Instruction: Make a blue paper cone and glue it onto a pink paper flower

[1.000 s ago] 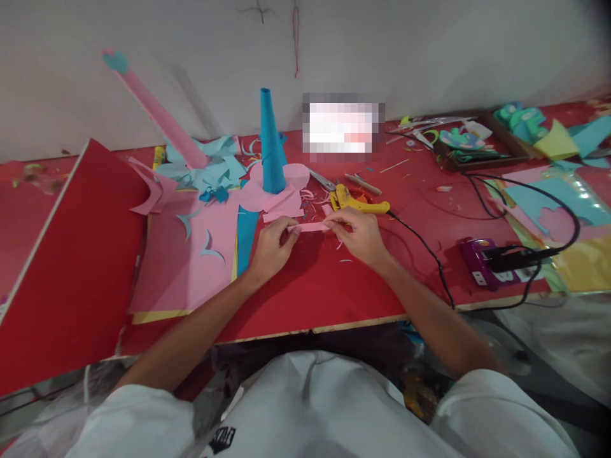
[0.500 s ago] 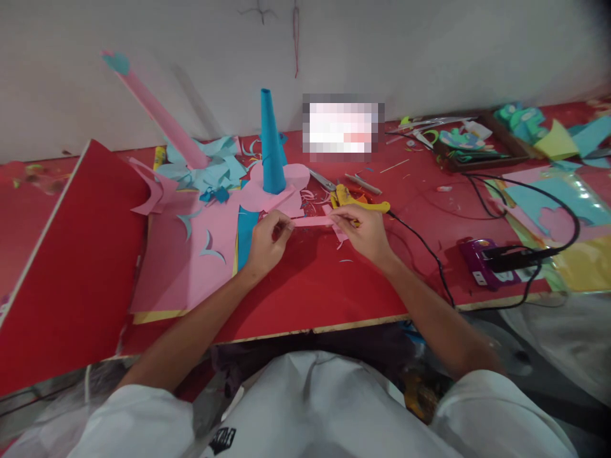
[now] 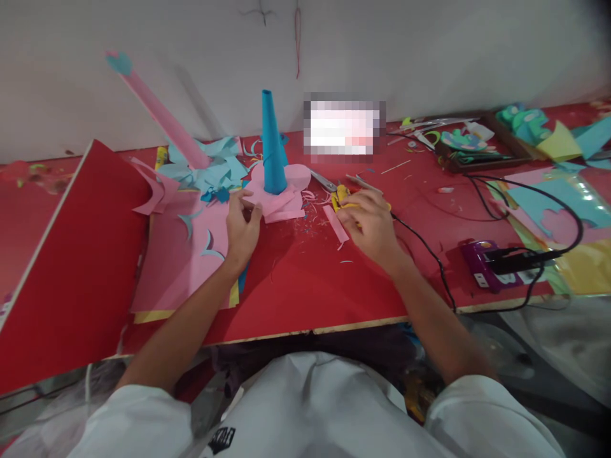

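Note:
My left hand (image 3: 243,226) is beside the left edge of a pink paper cutout (image 3: 300,177) with rounded lobes, thumb and fingers apart. On that cutout stands a blue paper cone (image 3: 273,152), upright. A pink paper strip (image 3: 285,217) lies along the cutout's near edge. My right hand (image 3: 375,226) is over a yellow glue gun (image 3: 340,196) with a black cord, its fingers bent but apart. The hand hides the gun's middle. Just left of it lies another pink strip (image 3: 336,224). Scissors (image 3: 323,180) lie behind, their handles not clearly visible.
Pink sheets (image 3: 167,273) with blue scraps lie at left, beside a raised red board (image 3: 71,267). A pink paper tube (image 3: 162,117) leans behind them. A purple power strip (image 3: 482,264), cords and a dark tray (image 3: 513,152) of cutouts are at right.
Both hands have let go of the pink strip stretched between them. My left hand has moved left toward the cutout; my right hand has shifted slightly right, over the glue gun.

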Demonstrator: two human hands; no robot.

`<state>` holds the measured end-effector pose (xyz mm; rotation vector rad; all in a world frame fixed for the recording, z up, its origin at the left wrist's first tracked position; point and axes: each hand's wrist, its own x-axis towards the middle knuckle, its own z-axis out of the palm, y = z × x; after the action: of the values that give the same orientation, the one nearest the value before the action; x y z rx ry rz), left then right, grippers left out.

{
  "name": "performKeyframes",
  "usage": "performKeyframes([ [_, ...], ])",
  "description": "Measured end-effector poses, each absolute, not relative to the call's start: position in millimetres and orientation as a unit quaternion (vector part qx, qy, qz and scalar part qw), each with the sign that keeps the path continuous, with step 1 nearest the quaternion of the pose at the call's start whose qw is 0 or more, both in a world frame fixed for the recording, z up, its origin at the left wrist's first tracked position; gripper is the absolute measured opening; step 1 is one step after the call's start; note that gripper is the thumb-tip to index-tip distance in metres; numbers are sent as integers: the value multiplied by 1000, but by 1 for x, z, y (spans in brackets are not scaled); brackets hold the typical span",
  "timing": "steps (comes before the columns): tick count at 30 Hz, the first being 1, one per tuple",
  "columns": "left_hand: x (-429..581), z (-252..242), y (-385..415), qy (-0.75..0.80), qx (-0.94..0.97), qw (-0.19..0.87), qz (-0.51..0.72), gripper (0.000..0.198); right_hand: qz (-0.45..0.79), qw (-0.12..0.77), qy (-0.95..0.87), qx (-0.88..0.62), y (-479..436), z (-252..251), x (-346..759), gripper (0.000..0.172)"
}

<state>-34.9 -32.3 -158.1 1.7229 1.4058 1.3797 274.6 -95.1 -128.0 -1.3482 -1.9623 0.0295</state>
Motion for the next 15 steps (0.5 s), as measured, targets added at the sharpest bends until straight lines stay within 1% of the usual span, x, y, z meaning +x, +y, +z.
performKeyframes([
  [3,-31,-154,-38,511,643,237,518,35,-5,264,-816,-514,-98,-135,265,44],
  [5,-27,-151,-43,504,654,224,518,30,-6,228,-830,-508,-100,-139,261,46],
  [8,-21,-146,-48,497,667,215,512,24,3,211,-834,-510,-100,-142,258,48],
  [15,-14,-143,-55,483,701,191,489,16,20,192,-836,-514,-101,-141,255,47],
])
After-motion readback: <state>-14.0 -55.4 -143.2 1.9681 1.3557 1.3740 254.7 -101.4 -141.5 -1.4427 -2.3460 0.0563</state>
